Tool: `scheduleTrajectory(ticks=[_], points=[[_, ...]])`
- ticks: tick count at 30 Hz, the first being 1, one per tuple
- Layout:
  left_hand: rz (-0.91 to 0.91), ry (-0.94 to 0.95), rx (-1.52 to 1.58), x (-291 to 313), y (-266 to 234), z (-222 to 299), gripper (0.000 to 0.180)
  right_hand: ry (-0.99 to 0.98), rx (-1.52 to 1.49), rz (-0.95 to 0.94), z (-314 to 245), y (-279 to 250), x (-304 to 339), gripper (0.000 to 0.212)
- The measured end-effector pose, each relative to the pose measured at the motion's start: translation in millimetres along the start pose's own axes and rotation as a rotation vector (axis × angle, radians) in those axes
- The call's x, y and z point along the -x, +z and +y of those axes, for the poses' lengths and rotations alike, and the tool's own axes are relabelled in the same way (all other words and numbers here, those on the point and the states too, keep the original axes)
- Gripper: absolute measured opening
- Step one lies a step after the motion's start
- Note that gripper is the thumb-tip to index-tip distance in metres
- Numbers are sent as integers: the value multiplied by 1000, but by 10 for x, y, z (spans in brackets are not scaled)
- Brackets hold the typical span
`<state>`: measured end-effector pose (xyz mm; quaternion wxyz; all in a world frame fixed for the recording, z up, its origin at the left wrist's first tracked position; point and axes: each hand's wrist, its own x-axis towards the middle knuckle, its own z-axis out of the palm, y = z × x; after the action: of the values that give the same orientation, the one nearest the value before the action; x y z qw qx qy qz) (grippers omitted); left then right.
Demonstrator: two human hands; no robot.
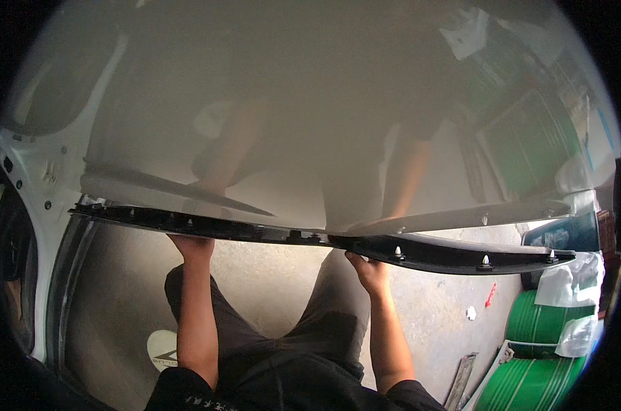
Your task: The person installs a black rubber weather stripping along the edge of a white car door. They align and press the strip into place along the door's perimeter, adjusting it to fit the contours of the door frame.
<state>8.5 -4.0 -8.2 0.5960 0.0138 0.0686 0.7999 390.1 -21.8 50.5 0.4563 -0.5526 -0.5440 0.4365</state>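
A long black plastic trim strip [440, 255] runs across the view, just below the lower edge of a glossy light-grey car panel [310, 123]. Several pale push-in clips [486, 261] stand up from it, most plainly on its right half. My left hand [193, 245] grips the strip from below left of the middle, its fingers mostly hidden behind it. Right of the middle, my right hand [371, 270] holds the near edge, with the thumb showing and the other fingers largely out of sight. At the right, a gap shows between strip and panel.
At the left stands a white car body frame [50, 198] with a dark rubber seal [67, 274]. Green drums [529, 383] and a blue bin [564, 233] stand at the right. A flat metal bar [461, 380] and small scraps lie on the concrete floor [434, 329].
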Motion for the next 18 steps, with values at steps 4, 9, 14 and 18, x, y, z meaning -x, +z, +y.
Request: scheduleTrajectory(ticks=[4, 9, 14, 18], points=[[-47, -21, 3, 20, 24, 8, 64, -70, 37, -55, -30, -1, -45, 26], [3, 19, -98, 51, 49, 19, 58, 7, 124, -144, -186, -3, -129, 24], [60, 28, -108, 37, 73, -24, 55, -106, 72, -92, -40, -39, -132, 22], [29, -20, -144, 82, 95, -42, 56, -113, 34, -89, 36, -38, -74, 25]])
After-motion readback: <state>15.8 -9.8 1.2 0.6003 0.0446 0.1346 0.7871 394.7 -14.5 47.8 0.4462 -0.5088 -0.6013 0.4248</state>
